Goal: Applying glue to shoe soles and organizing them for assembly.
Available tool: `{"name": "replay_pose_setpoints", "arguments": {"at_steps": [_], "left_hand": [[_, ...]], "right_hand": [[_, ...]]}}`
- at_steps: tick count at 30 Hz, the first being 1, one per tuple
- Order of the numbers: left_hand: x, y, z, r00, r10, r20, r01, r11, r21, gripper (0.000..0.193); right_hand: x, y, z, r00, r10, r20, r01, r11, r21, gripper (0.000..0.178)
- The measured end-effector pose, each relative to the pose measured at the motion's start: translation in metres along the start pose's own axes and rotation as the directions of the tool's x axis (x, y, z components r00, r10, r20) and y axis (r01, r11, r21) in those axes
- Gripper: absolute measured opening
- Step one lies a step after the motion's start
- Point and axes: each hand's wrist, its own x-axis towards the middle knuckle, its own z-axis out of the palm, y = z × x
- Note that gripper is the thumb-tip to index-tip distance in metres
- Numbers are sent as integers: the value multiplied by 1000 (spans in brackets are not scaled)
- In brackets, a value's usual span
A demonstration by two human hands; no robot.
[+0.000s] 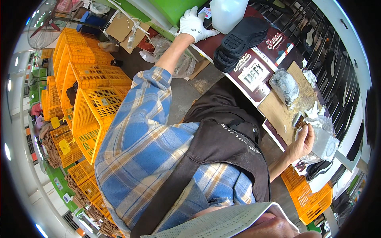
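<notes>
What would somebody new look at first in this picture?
Probably the bright orange crates piled up on the left, then the blue plaid shirt across the middle. Near the top, the white-gloved left hand stands out too, beside a white jug.

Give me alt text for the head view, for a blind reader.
A bare right hand pinches something small and unclear over a cluttered table, while the gloved left hand rests beside a white jug. Black soles lie near the jug; a plaid shirt and apron fill the centre, orange crates the left.
</notes>
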Motion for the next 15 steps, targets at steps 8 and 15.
{"name": "replay_pose_setpoints", "arguments": {"at_steps": [8,15], "left_hand": [[-41,6,-17,919,-165,-359,32,937,-349,55],[-81,61,-98,945,-130,-301,-129,696,-706,37]], "right_hand": [[2,3,-4,1000,9,-19,-9,1000,-17,23],[5,3,8,1000,6,13,-6,1000,2,22]]}}
